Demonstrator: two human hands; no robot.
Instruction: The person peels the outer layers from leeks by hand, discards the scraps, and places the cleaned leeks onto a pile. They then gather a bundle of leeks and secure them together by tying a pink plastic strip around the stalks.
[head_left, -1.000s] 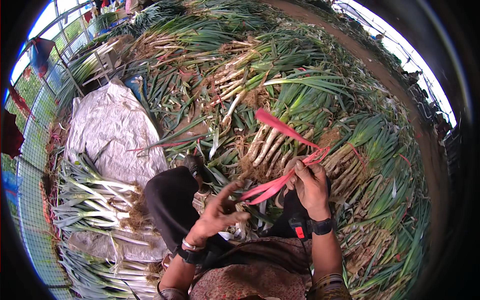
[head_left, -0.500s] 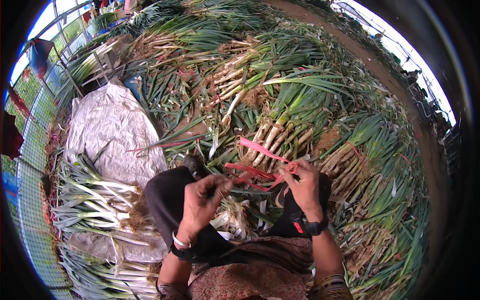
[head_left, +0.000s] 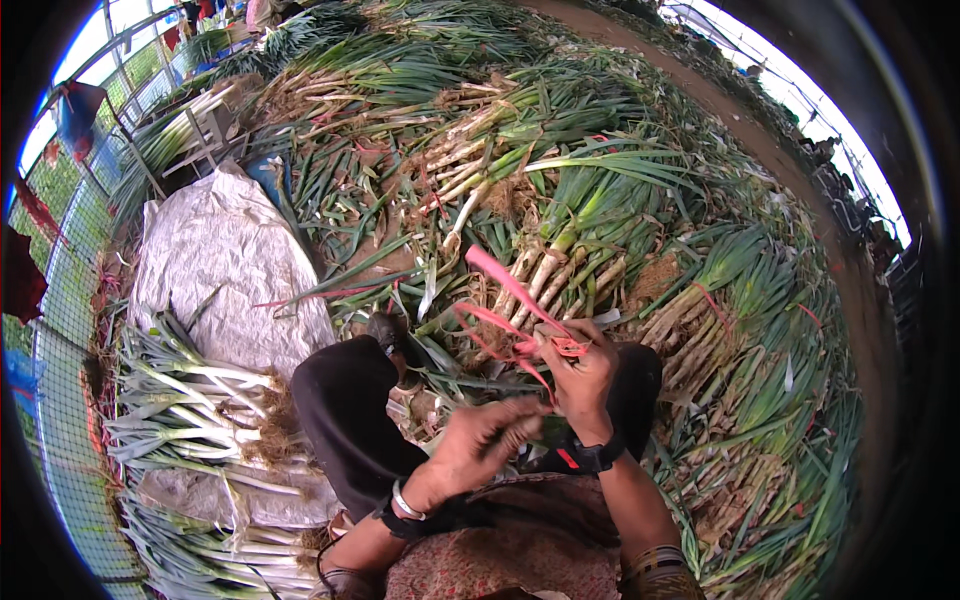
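Note:
A tangle of pink plastic twine (head_left: pixel 505 280) is gripped in my right hand (head_left: pixel 580 375), above my right knee. One flat strand sticks up from it to the left, and loops hang below. My left hand (head_left: pixel 478 442) is lower and to the left, slightly blurred, its fingers pinched at the hanging end of the twine just under my right hand. Beyond the twine lies a pile of spring onions (head_left: pixel 545 275), their pale stems and roots toward me. Trimmed spring onions (head_left: pixel 215 405) lie in clean bunches left of my left knee.
A whitish woven sheet (head_left: pixel 225 255) covers the ground at the left, beside a mesh fence (head_left: pixel 70 420). Tied bundles of spring onions (head_left: pixel 735 290) crowd the right side. Loose leaves (head_left: pixel 345 195) litter the ground ahead, and a bare dirt path (head_left: pixel 700 90) curves along the far right.
My left hand has moved down and right, from the left end of the twine to below my right hand. My right hand has shifted slightly left and down; the twine's upper strand stands higher.

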